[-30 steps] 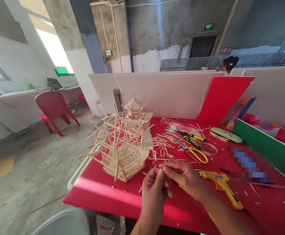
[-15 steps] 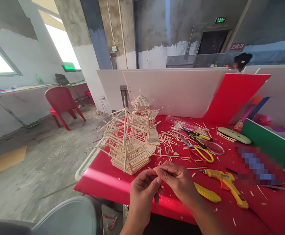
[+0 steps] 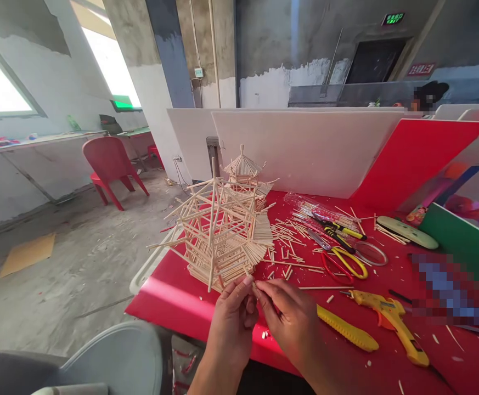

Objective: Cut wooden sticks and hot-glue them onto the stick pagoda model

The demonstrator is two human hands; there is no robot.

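My left hand (image 3: 235, 315) is closed in front of the stick model, thumb against its curled fingers. The pale tip of a thin wooden stick (image 3: 246, 271) shows just above the left thumb. Close beside it, my right hand (image 3: 286, 310) pinches at the fingertips, almost touching the left. A pale speck shows there, too small to name. Just beyond the hands stands a pavilion-like frame of wooden sticks (image 3: 213, 230), with open roof ribs. Behind it rises a smaller part with a closed, pointed roof (image 3: 243, 166). Under my right wrist lies a yellow utility knife (image 3: 348, 328), partly hidden.
On the red tabletop (image 3: 173, 299) lie a yellow glue gun (image 3: 391, 318), scissors with red and yellow handles (image 3: 348, 262), pliers (image 3: 338, 233), loose sticks (image 3: 286, 236) and offcuts. A green board (image 3: 465, 247) edges the right side. A grey stool (image 3: 119, 356) stands lower left.
Both hands have shifted slightly left and turned, and the stick tip now shows above the left thumb. The camera view has swung a little left; the model and tools stay in place.
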